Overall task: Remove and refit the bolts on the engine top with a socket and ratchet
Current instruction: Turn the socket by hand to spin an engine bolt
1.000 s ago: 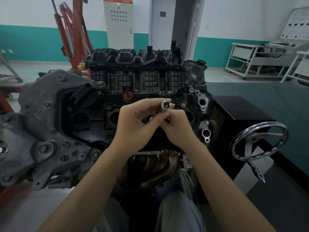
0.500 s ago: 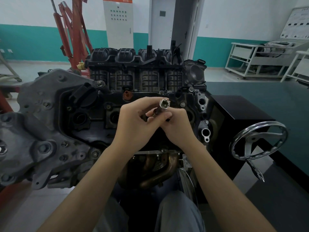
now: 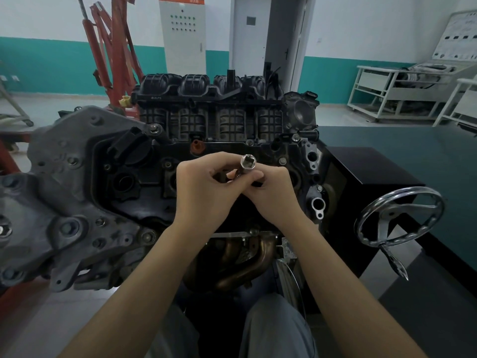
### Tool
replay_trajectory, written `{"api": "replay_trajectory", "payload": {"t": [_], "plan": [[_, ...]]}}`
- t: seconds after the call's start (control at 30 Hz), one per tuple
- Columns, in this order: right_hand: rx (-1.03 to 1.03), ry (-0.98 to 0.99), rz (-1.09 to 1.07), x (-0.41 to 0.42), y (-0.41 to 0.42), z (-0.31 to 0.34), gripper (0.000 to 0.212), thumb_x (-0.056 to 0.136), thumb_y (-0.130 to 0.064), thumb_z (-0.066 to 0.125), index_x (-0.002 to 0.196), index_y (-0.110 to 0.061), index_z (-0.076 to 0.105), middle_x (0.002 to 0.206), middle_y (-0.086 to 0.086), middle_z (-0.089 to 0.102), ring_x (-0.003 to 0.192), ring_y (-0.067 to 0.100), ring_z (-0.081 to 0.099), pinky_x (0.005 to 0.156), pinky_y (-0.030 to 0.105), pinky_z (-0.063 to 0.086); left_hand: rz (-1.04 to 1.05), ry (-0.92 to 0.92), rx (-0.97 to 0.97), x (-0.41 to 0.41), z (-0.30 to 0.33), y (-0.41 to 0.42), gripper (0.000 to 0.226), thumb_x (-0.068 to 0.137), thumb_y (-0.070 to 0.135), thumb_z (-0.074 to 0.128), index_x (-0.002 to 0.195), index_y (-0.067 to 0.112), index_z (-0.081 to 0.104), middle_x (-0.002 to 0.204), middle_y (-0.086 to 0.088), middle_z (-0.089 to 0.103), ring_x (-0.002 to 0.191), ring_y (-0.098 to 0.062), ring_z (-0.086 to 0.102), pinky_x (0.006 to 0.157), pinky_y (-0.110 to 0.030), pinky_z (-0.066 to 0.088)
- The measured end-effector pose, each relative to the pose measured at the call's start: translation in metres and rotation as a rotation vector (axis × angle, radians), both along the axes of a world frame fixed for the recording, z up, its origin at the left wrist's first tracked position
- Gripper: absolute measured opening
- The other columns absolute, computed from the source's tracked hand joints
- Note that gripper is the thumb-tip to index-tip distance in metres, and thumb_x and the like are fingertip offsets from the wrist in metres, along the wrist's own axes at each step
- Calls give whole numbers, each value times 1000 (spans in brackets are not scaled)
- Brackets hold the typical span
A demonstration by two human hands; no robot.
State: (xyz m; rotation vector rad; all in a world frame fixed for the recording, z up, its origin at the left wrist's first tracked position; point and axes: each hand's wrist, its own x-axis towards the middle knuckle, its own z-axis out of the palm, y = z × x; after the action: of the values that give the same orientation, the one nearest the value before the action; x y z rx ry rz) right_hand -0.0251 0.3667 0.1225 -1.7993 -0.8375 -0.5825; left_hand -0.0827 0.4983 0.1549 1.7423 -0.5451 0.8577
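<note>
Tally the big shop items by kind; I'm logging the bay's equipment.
Engine: 1
Red engine hoist: 1
Chrome handwheel: 1
Grey control cabinet: 1
White trolleys: 2
Total: 6

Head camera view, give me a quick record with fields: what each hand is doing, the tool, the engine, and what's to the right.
left hand: fingers curled round the tool's lower end
right hand: fingers pinch the tool below the socket
socket: silver, open end facing the camera, held above the engine
engine: black top cover, directly behind the hands
handwheel: chrome, right of the engine
</note>
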Motion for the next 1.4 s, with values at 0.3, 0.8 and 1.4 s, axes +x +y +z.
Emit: {"api": "replay_trajectory", "payload": {"t": [0.3, 0.8, 1.4], "plan": [[-4, 37, -16, 2, -1, -1, 15, 82, -5, 70, 87, -18, 74, 80, -12, 71, 79, 3, 68, 70, 20, 53, -160, 78, 43, -3, 5, 3, 28, 77, 1, 75, 102, 12, 70, 97, 0, 73, 95, -10, 69, 86, -35, 56], [-7, 21, -15, 3, 1, -2, 14, 85, -17, 66, 97, -15, 73, 89, -9, 73, 88, 5, 69, 79, 29, 55, 11, 29, 12, 0, 3, 1, 25, 75, 4, 79, 96, 17, 72, 89, 6, 72, 87, -7, 69, 80, -34, 58], [-42, 16, 0, -2, -3, 0, 16, 85, -21, 64, 98, -30, 67, 82, -26, 65, 83, -4, 65, 74, 13, 49, -183, 48, -11, -4, -1, 2, 27, 81, 1, 69, 107, 9, 68, 99, -5, 73, 98, -17, 69, 87, -42, 56]]}}
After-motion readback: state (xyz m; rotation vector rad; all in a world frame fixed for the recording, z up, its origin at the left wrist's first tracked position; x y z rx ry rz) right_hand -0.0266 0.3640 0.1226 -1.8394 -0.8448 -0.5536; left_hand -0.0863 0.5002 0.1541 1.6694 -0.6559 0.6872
